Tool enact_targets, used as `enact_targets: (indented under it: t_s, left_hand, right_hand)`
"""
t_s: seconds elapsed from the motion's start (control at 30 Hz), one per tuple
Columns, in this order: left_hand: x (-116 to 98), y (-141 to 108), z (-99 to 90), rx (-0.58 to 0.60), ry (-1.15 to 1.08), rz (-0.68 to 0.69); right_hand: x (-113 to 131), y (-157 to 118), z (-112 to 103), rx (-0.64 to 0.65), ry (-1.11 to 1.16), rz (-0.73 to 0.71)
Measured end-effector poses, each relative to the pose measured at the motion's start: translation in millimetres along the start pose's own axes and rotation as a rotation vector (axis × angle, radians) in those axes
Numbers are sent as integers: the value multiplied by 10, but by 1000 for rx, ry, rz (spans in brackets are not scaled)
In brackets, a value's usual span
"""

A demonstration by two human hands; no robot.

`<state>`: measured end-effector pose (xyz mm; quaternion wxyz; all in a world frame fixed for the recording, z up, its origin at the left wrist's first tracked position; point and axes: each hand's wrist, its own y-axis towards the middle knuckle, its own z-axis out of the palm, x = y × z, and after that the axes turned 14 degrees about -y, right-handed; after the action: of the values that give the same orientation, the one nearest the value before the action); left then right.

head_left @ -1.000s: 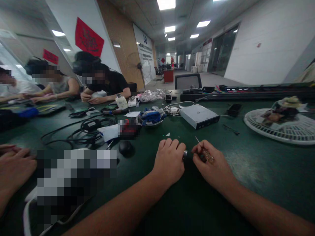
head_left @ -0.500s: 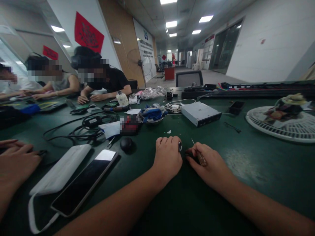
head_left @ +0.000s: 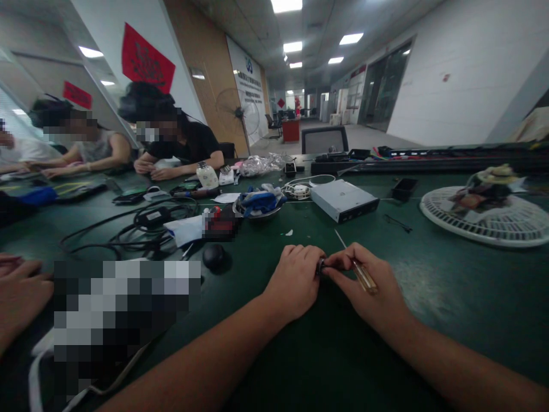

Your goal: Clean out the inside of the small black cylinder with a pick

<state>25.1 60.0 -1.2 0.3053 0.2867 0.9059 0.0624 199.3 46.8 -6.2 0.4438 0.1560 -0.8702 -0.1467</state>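
Note:
My left hand is closed around a small dark round piece, of which only the end shows beyond my thumb side. Beside it, my right hand holds a screwdriver with an amber, see-through handle. The handle lies across the fingers and the thin shaft points up and away to the left. At the same time the thumb and fingertips of the right hand meet at the exposed end of the dark piece. What else may sit between those fingertips is hidden.
A black mouse lies left of my hands. Further off are blue gloves in a metal bowl, a grey optical drive and a white fan grille. Another person's hand rests at far left; several people sit beyond.
My right hand has closed the gap to my left, its fingertips now at the dark piece's end. The screwdriver has tilted further, showing more handle. The view has shifted slightly.

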Motion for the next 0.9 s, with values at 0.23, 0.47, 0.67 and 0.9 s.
enact_targets:
  t_s: [0.23,0.47,0.67,0.9]
  left_hand:
    - [-14,-12,-35,82,-49,92]
    - [-56,-31,-57,64,-76,68]
    - [-13,-23,-20,-111,-88,-130]
    - [65,7,3,-225,-105,-241]
  right_hand:
    - [-11,7,-11,-29,12,59]
    - [-51,29,28,15,71,67]
    - [-35,26,8,-3,149,57]
    - [-24,-61,-51,-139,239,-161]
